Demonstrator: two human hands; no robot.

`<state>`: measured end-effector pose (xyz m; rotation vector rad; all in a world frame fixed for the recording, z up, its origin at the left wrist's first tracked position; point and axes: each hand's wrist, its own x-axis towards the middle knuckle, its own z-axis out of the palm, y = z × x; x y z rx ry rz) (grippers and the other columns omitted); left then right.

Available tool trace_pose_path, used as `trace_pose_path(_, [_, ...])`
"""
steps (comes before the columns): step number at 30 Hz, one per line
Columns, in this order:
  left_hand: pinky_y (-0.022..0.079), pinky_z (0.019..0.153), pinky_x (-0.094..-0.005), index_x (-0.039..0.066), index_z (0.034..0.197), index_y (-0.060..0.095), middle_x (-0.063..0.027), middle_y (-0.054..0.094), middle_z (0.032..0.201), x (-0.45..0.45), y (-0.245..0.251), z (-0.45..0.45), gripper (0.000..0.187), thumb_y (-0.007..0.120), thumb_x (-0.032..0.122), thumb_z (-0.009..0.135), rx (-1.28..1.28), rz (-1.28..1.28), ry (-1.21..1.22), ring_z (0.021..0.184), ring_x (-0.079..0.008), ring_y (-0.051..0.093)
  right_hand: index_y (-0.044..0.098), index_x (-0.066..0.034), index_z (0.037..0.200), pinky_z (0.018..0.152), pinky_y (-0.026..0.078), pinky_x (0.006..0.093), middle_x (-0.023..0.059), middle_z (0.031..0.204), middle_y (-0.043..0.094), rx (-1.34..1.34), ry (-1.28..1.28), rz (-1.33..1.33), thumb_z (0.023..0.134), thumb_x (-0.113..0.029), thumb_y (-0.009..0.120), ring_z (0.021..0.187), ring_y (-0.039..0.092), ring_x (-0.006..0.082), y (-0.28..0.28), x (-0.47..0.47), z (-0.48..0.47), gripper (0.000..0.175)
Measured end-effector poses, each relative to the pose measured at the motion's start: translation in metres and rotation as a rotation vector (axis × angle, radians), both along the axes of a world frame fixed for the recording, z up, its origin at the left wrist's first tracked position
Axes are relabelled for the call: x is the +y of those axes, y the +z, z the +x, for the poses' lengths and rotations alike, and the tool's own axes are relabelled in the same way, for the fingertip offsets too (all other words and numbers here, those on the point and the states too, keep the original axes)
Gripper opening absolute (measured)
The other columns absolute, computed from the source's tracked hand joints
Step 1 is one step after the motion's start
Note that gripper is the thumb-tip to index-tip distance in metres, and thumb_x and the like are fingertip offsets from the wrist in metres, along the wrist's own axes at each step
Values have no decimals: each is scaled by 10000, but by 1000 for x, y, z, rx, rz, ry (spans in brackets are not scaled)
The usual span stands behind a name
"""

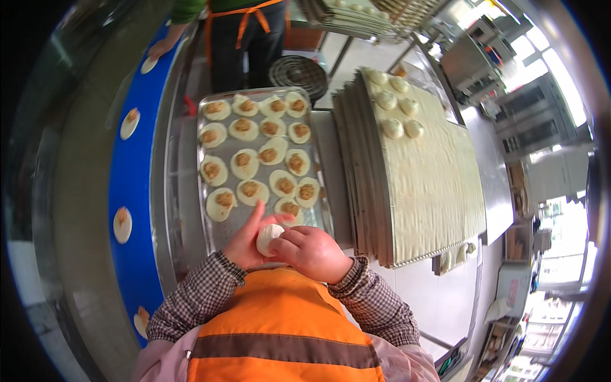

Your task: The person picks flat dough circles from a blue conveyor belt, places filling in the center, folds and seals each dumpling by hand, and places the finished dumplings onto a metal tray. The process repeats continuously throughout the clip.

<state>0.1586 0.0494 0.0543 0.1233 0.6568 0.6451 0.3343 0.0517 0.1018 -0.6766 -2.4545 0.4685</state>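
A round white dough bun (268, 239) rests in the palm of my left hand (247, 241), whose thumb and fingers curve up around it. The fingers of my right hand (310, 250) pinch the bun's edge from the right. Beneath and beyond both hands lies a metal tray (224, 236) bearing several flat dough rounds (249, 192), each topped with brownish filling. At the right, several closed buns (393, 128) sit at the far end of a cloth-covered tray (434, 186).
A blue conveyor belt (131, 181) at the left carries spaced, filled dough rounds (122, 225). A co-worker's hand (161, 49) touches one at its far end. The cloth-covered tray tops a tall stack of trays (360, 191). A round black coiled object (299, 78) stands beyond the metal tray.
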Motion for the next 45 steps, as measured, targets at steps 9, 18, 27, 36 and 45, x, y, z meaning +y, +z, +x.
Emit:
trace_pose_path(9, [512,727,-266,43,910,600,-61,628,905,35,7,99,546,368,534,971,34,309,122,816,-141,605,533,-90,1188,613,515,349,85,968,598,-2,-490,29,738,-183,713,747,623,262,44,-6,72,494])
trace_pose_path(18, [333,1046,-354,131,1412,289,-96,443,1335,79,33,199,660,293,606,954,23,447,141,1237,-211,435,529,-67,1228,611,536,273,97,1136,599,101,-694,-299,736,-63,755,752,657,186,52,28,166,542])
trace_pose_path(27, [501,757,-284,61,1022,581,-53,641,926,-7,-40,58,438,344,430,1014,450,335,441,832,-146,623,419,-124,1346,562,475,204,42,990,615,253,-958,-630,853,-2,633,732,611,104,-37,117,249,551])
trace_pose_path(36, [479,631,-239,69,1041,590,-24,627,908,-161,-87,-191,275,620,300,895,1285,-173,1144,789,-103,590,481,-11,1294,650,493,270,121,1100,615,336,-854,-297,878,-124,630,784,576,162,11,92,171,456])
trace_pose_path(45, [412,1003,-393,14,1306,492,-207,524,1285,-83,-109,-377,675,724,351,769,2075,232,292,1218,-310,482,642,21,1009,584,519,246,105,892,681,-124,-308,-137,813,19,633,673,632,137,5,74,-79,196])
